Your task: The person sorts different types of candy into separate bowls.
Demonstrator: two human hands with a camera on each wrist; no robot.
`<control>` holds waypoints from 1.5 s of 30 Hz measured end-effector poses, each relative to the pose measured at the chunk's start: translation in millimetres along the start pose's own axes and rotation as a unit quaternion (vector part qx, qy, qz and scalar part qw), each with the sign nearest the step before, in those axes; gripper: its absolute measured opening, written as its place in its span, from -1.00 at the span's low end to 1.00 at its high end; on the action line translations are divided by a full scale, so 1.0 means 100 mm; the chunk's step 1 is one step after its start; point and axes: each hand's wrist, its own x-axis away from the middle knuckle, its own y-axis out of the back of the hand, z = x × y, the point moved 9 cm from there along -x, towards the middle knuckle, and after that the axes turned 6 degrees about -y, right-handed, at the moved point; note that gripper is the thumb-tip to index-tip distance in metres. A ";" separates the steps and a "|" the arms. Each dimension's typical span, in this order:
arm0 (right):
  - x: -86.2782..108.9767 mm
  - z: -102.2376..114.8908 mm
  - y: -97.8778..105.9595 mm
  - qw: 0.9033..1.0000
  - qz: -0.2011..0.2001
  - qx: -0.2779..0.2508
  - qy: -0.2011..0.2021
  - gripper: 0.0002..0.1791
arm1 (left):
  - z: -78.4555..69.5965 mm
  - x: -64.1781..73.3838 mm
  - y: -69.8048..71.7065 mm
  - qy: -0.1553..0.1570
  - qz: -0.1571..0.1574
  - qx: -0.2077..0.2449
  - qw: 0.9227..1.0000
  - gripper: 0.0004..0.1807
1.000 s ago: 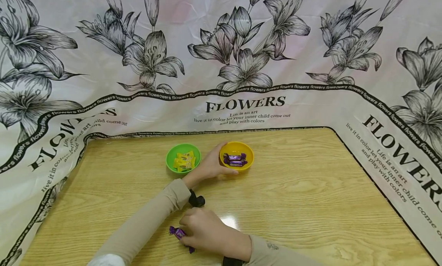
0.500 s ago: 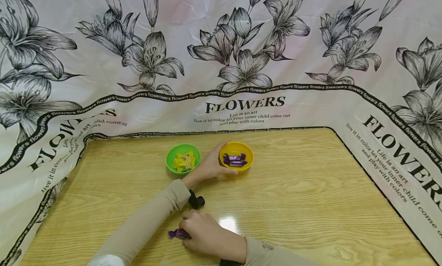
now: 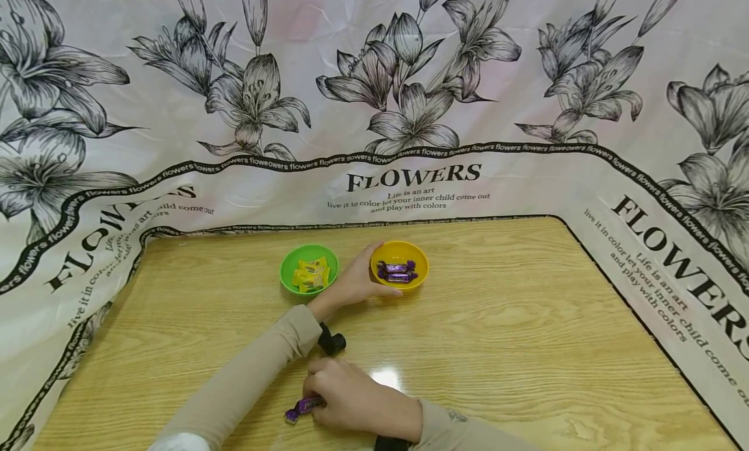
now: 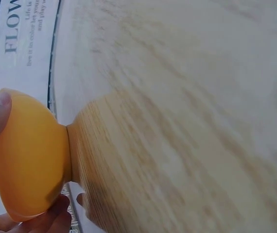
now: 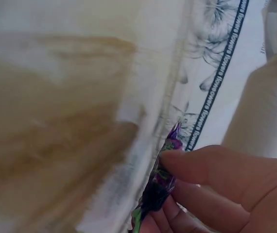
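My left hand (image 3: pixel 357 279) holds a yellow bowl (image 3: pixel 420 283) by its side, thumb along the near rim and fingers around the back. The left wrist view shows the yellow bowl (image 4: pixel 29 155) standing on its foot between thumb and fingers. Inside it lie two purple wrapped candies (image 3: pixel 400 277). Nearer the front, my right hand (image 3: pixel 357 396) pinches another purple wrapped candy (image 3: pixel 304 407) between thumb and fingers. Up close in the right wrist view, this candy (image 5: pixel 160 182) has a shiny purple wrapper with green bits, its lower end partly behind the fingers.
A green bowl (image 3: pixel 285 279) with yellow candy packets (image 3: pixel 312 274) stands just left of my left hand. The wooden table (image 3: pixel 526 347) is bordered at the back and sides by a white flower-printed cloth (image 3: pixel 409 191). My left forearm (image 3: pixel 246 373) crosses the table.
The candy in my right hand has turned, its free end swinging from upper left to lower left. My left hand and the bowls stay in place.
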 end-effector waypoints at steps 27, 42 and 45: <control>0.18 -0.56 1.19 0.984 -0.072 -0.153 0.057 -0.82 | -0.02 0.01 0.00 -0.030 0.004 0.051 0.998 0.05; 0.20 -1.71 1.51 0.960 -0.143 -0.229 -0.078 -0.80 | -0.07 -0.03 0.01 -0.051 0.021 0.038 0.998 0.19; 0.20 -1.91 1.50 0.954 -0.151 -0.236 -0.104 -0.80 | -0.07 -0.04 0.00 -0.042 0.016 0.036 0.998 0.23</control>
